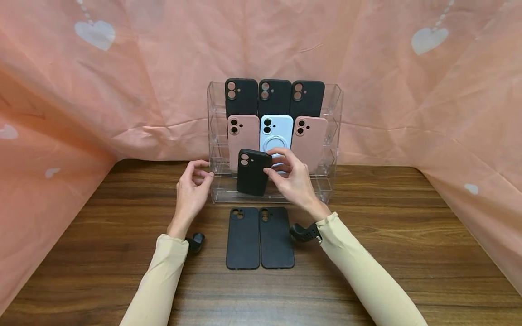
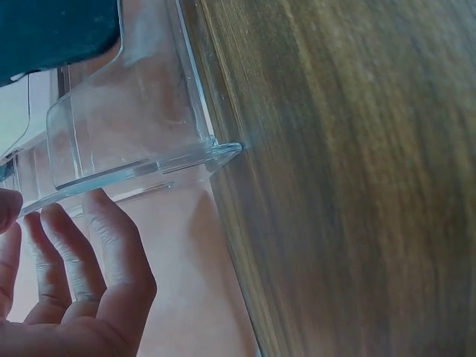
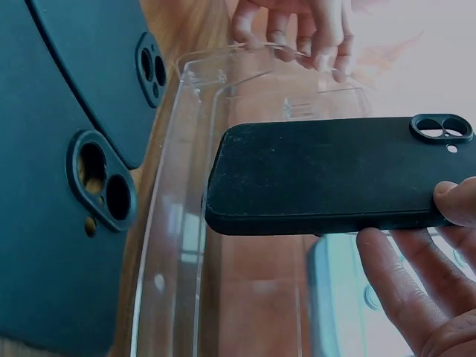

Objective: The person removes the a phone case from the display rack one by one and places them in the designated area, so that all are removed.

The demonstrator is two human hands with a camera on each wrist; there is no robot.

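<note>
My right hand (image 1: 291, 179) pinches a black phone case (image 1: 253, 174) by its upper right edge, thumb on the face with the camera cutout. The case hangs in front of the stand's lowest tier, slightly tilted; the right wrist view shows its lower end over the clear front lip. My left hand (image 1: 192, 188) is at the left side of a clear tiered display stand (image 1: 228, 195), its curled fingers and thumb holding the side edge. Two more black phone cases (image 1: 243, 240) lie side by side on the table before the stand.
Three black cases (image 1: 275, 97) stand in the top tier. Below them are a pink case (image 1: 244, 136), a white case with a ring (image 1: 281, 124) and another pink case (image 1: 311, 140). Pink cloth (image 1: 171, 90) hangs behind and beside the wooden table (image 1: 387, 217).
</note>
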